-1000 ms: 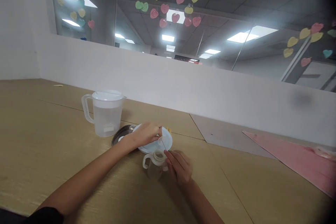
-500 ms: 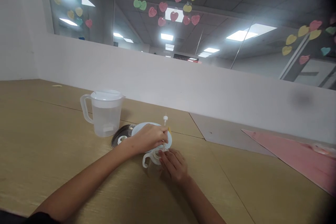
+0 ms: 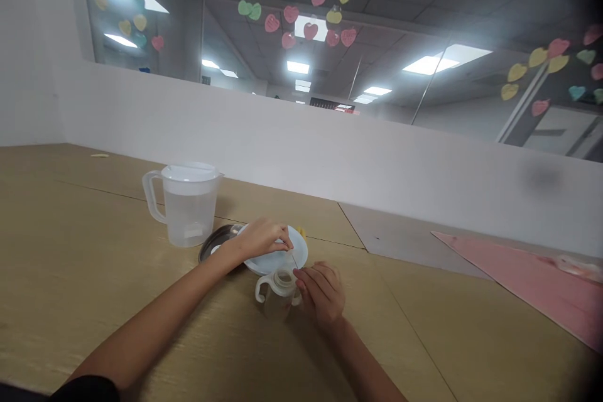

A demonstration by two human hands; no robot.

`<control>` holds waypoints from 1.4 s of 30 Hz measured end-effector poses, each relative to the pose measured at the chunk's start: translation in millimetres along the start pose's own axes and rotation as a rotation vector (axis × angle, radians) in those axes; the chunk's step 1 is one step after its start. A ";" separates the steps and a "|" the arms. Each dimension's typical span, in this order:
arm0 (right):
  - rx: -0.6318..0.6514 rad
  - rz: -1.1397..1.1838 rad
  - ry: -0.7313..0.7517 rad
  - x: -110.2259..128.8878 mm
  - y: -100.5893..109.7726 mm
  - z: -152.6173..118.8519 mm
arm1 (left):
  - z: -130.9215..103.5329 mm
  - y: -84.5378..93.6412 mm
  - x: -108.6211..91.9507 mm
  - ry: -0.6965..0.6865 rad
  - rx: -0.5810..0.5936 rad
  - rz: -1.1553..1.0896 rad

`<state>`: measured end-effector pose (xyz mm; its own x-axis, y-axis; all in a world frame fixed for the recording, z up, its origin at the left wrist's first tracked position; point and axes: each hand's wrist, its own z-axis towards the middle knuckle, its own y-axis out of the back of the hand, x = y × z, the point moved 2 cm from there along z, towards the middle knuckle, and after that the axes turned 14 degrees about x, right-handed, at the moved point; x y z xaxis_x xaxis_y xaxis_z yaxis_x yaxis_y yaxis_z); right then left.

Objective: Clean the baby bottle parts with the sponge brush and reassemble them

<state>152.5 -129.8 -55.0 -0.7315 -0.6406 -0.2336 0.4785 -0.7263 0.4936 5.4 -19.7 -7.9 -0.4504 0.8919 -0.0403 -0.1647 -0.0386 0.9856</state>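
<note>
A clear cup [image 3: 277, 304] with two white curved handles stands uncovered on the table, its round mouth facing up. Beyond its rim, my left hand [image 3: 264, 239] pinches the upper end of a thin, pale straw-like piece [image 3: 294, 259]; its exact kind is too small to make out. The fingers of my right hand [image 3: 323, 294] are closed around the lower end, just right of the cup's mouth. Behind the cup lies a pale blue-white plate [image 3: 300, 250], partly covered by my left hand. A dark round metal tray [image 3: 207, 250] sits left of it, partly behind my left wrist.
A lidded translucent pitcher [image 3: 191, 210] with liquid inside stands at the back left. Something small and yellow [image 3: 301, 232] shows at the plate's far edge. On the right lies a pink sheet [image 3: 509, 276] with a crumpled whitish thing on it. A white wall [image 3: 320, 151] bounds the table.
My left hand has moved slightly left and down, and the white-topped stick above its fingers no longer shows. My right hand has shifted a little right, uncovering the cup's mouth and right handle.
</note>
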 end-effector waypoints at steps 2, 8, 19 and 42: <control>0.000 0.007 -0.002 1.9 -0.1 0.9 | -0.9 -1.5 4.5 0.016 0.002 -0.026; 0.017 0.024 -0.004 6.5 1.6 4.5 | -2.1 -8.6 19.4 0.048 -0.010 -0.122; 0.030 0.011 0.039 2.2 0.9 1.7 | 1.6 -16.9 33.7 0.128 0.000 -0.135; -0.008 -0.002 0.000 -10.1 6.4 -5.8 | 6.4 -23.0 48.4 0.346 0.112 -0.067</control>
<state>165.8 -129.5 -54.3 -0.7328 -0.6387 -0.2346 0.4807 -0.7299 0.4860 -7.0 27.2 -31.4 -0.7153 0.6848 -0.1392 -0.1148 0.0813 0.9900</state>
